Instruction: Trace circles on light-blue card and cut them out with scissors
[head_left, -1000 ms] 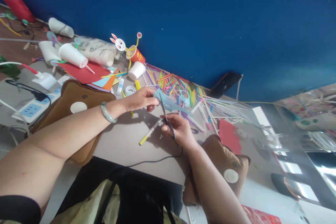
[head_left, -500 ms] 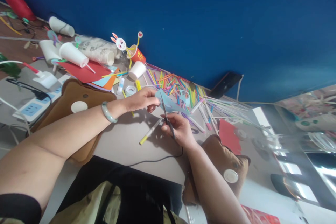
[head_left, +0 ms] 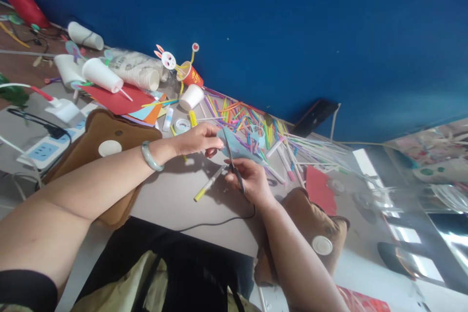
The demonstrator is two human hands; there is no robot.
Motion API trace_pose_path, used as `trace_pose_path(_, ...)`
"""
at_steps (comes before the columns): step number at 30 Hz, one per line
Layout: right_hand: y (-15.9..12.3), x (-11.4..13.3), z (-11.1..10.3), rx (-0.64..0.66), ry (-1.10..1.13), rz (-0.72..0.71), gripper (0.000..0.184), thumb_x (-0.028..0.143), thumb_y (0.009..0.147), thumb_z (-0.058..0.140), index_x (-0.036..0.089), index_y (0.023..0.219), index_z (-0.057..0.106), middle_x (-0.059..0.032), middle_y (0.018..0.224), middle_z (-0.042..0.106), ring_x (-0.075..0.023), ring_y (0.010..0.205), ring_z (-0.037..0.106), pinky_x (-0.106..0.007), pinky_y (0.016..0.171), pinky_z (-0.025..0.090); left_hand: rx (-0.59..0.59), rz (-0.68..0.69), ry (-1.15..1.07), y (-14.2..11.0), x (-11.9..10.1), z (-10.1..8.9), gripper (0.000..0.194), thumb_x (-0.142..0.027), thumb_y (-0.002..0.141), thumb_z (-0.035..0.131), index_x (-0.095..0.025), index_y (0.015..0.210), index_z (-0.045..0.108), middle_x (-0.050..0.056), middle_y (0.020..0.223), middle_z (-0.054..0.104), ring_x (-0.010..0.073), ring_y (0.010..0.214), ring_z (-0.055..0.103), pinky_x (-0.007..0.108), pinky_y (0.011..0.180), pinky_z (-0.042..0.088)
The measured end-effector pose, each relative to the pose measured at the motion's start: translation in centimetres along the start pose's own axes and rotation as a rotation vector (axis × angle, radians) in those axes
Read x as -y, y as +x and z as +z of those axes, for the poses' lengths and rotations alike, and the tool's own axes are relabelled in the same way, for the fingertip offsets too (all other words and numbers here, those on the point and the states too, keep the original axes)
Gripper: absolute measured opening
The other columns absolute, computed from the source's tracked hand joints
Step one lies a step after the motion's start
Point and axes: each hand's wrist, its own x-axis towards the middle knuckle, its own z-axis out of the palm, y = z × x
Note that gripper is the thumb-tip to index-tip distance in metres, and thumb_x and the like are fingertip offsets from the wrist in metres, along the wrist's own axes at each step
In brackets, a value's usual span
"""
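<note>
My left hand (head_left: 201,140) pinches the edge of a light blue sheet of paper (head_left: 239,147) above the table. Closed around the handles of a pair of scissors (head_left: 237,175) is my right hand (head_left: 250,181). The blades point up and away, lying across the blue paper close to my left fingertips. A marker with a yellow end (head_left: 205,189) lies on the table just beyond the left side of my right hand. Loose coloured pipe cleaners and straws (head_left: 237,117) spread out behind the paper.
Brown cushions (head_left: 106,131) lie by both forearms, the right one (head_left: 307,229) partly under my arm. At the back stand a red cup (head_left: 192,77) with a rabbit figure and a white cup (head_left: 191,97). A tape roll (head_left: 182,126), glue stick (head_left: 168,119) and power strip (head_left: 46,148) lie leftward.
The blue paper has shifted and tilted slightly between my hands. Both hands stay almost in the same place, still gripping the paper and the scissors.
</note>
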Motion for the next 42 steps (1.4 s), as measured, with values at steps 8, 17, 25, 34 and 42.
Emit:
trace_pose_path(8,0.05,-0.40,-0.04,-0.014,0.029,-0.042,0.051,0.055,0.069,0.085,0.017,0.100,0.069,0.0036,0.060,0.059,-0.0079,0.046,0.048,-0.021,0.042,0.041,-0.022,-0.007,0.005,-0.09,-0.24,0.08,0.024,-0.024,0.081,0.059,-0.016,0.059,0.056,-0.002,0.053,0.057,0.0079,0.052,0.054,0.020,0.055,0.043)
trace_pose_path(17,0.02,-0.10,0.03,-0.023,0.040,-0.011,0.052,0.055,0.067,0.086,0.017,0.099,0.070,0.0037,0.060,0.058,-0.0078,0.045,0.046,-0.022,0.041,0.040,-0.034,0.047,0.019,-0.08,-0.13,0.03,0.027,-0.028,0.082,0.065,-0.015,0.061,0.058,-0.002,0.054,0.057,0.0073,0.052,0.053,0.020,0.055,0.042)
trace_pose_path(25,0.04,-0.17,0.01,-0.018,0.042,-0.002,0.054,0.055,0.068,0.085,0.015,0.101,0.070,0.0024,0.061,0.059,-0.0076,0.045,0.046,-0.021,0.040,0.038,-0.054,0.042,0.003,-0.20,-0.44,0.12,0.025,-0.026,0.080,0.064,-0.015,0.059,0.058,-0.001,0.054,0.059,0.0078,0.053,0.055,0.020,0.057,0.044)
trace_pose_path(34,-0.04,-0.10,-0.02,-0.039,0.061,0.023,0.057,0.056,0.063,0.088,0.015,0.098,0.070,0.0017,0.062,0.062,-0.0076,0.045,0.047,-0.021,0.039,0.038,-0.081,0.031,-0.009,-0.23,-0.46,0.08,0.024,-0.025,0.079,0.065,-0.015,0.058,0.058,-0.001,0.054,0.060,0.0079,0.053,0.056,0.020,0.057,0.045)
trace_pose_path(42,-0.10,-0.27,-0.03,-0.036,0.037,0.009,0.055,0.057,0.066,0.086,0.017,0.099,0.069,0.0025,0.062,0.060,-0.0077,0.045,0.046,-0.021,0.039,0.037,-0.096,0.040,-0.023,-0.28,-0.50,0.12,0.023,-0.022,0.078,0.064,-0.015,0.058,0.057,-0.001,0.054,0.060,0.0082,0.053,0.056,0.020,0.057,0.046)
